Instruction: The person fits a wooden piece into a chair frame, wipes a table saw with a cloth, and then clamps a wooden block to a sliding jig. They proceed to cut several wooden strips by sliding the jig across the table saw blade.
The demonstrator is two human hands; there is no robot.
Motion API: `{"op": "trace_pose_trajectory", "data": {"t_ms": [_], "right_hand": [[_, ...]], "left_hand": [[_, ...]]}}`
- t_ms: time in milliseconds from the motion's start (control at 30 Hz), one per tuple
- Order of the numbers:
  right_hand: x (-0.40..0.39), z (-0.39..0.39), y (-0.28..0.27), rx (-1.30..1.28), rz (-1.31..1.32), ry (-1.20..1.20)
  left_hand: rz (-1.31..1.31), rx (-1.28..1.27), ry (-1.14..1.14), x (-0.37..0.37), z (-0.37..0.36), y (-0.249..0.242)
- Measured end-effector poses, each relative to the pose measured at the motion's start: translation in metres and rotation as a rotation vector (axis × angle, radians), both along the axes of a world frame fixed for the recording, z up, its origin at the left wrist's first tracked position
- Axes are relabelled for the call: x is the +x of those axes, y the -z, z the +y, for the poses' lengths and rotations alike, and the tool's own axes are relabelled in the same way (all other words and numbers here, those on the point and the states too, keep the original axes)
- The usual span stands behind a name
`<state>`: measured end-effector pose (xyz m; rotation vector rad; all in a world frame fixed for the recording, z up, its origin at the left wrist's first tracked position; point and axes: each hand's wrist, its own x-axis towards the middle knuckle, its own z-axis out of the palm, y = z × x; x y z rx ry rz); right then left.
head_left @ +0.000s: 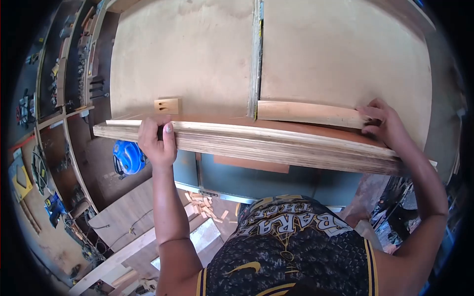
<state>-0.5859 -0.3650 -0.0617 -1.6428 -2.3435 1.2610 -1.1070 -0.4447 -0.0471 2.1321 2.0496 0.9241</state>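
Note:
A stack of long plywood strips [276,148] lies along the near edge of the wooden workbench [197,59]. My left hand [159,140] grips the top strip near its left end, with the thumb on the near side and the fingertips over the top. Beyond the stack, at the right, a pale wooden strip [311,112] rests on the bench. My right hand [381,121] has its fingers curled round the right end of that strip. A small wooden block with two dark slots [168,106] sits behind my left hand.
Shelves with tools [64,89] stand at the left. A blue rounded object [129,157] is below the bench's left end. Wood offcuts [206,204] lie on the floor. A narrow gap [256,59] divides the bench top.

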Motion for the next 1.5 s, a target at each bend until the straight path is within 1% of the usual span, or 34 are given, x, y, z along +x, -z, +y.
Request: {"op": "trace_pose_trajectory", "data": {"t_ms": [67, 133, 233, 367, 433, 567, 633, 867, 933, 967, 1000, 1033, 1067, 1100, 1133, 1167, 1200, 1233, 1267, 1300, 1333, 1367, 1433, 1500], "right_hand": [[0.003, 0.000, 0.005, -0.017, 0.043, 0.008], [-0.002, 0.001, -0.003, -0.079, 0.022, 0.006], [-0.007, 0.001, -0.006, -0.180, 0.107, 0.107], [-0.008, 0.003, -0.008, -0.190, 0.032, 0.020], [-0.011, 0.004, -0.009, -0.234, 0.044, 0.097], [-0.014, 0.004, -0.011, -0.222, 0.018, 0.096], [-0.014, 0.004, -0.009, -0.251, 0.023, 0.147], [-0.015, 0.005, -0.012, -0.202, -0.004, 0.053], [-0.023, 0.008, -0.019, -0.270, 0.033, 0.160], [-0.022, 0.008, -0.019, -0.270, 0.028, 0.166], [-0.020, 0.009, -0.019, -0.242, 0.029, 0.122], [-0.017, 0.010, -0.019, -0.212, 0.028, 0.081], [-0.016, 0.010, -0.020, -0.207, 0.019, 0.096], [-0.017, 0.010, -0.020, -0.217, 0.033, 0.081], [-0.017, 0.010, -0.020, -0.225, 0.045, 0.070], [-0.012, 0.013, -0.018, -0.165, 0.028, -0.035], [-0.015, 0.013, -0.022, -0.206, 0.013, -0.029], [-0.012, 0.012, -0.023, -0.189, -0.034, -0.060], [-0.007, 0.009, -0.024, -0.144, -0.063, -0.069], [-0.002, 0.007, -0.022, -0.154, -0.022, -0.027], [-0.005, 0.009, -0.031, -0.170, -0.007, 0.038], [-0.002, 0.005, -0.029, 0.072, -0.074, 0.001], [-0.004, 0.017, -0.031, 0.025, -0.019, -0.061], [-0.016, 0.020, -0.024, -0.006, 0.112, -0.077]], "left_hand": [[0.008, 0.008, 0.016, 0.000, 0.001, 0.000], [0.008, 0.005, 0.011, 0.000, 0.001, 0.001], [-0.008, 0.009, 0.013, 0.000, 0.002, 0.002], [-0.039, 0.018, 0.019, -0.001, 0.003, 0.003], [-0.035, 0.023, 0.017, -0.001, 0.003, 0.003], [-0.026, 0.043, 0.031, -0.002, 0.004, 0.004], [-0.030, 0.050, 0.036, -0.004, 0.004, 0.004], [-0.042, 0.071, 0.054, -0.005, 0.004, 0.005], [-0.035, 0.073, 0.053, -0.005, 0.004, 0.005], [-0.029, 0.076, 0.055, -0.005, 0.005, 0.005], [-0.036, 0.078, 0.063, -0.004, 0.004, 0.005], [-0.031, 0.033, 0.049, -0.005, 0.002, 0.004], [-0.027, -0.012, 0.041, -0.005, 0.000, 0.002], [-0.013, -0.014, 0.047, -0.004, 0.000, 0.001], [-0.020, 0.041, 0.038, -0.005, 0.001, 0.004], [-0.020, 0.025, 0.043, -0.006, 0.001, 0.003], [-0.032, 0.015, 0.057, -0.006, -0.001, 0.003], [-0.036, 0.003, 0.047, -0.006, -0.002, 0.003], [-0.039, -0.014, 0.045, -0.007, -0.003, 0.004], [-0.055, -0.016, 0.038, -0.006, -0.004, 0.005], [-0.062, -0.013, 0.023, -0.006, -0.005, 0.006], [-0.085, -0.022, 0.019, -0.006, -0.004, 0.007], [-0.100, -0.064, 0.005, -0.007, -0.005, 0.006], [-0.118, -0.056, 0.013, -0.006, -0.005, 0.006]]}}
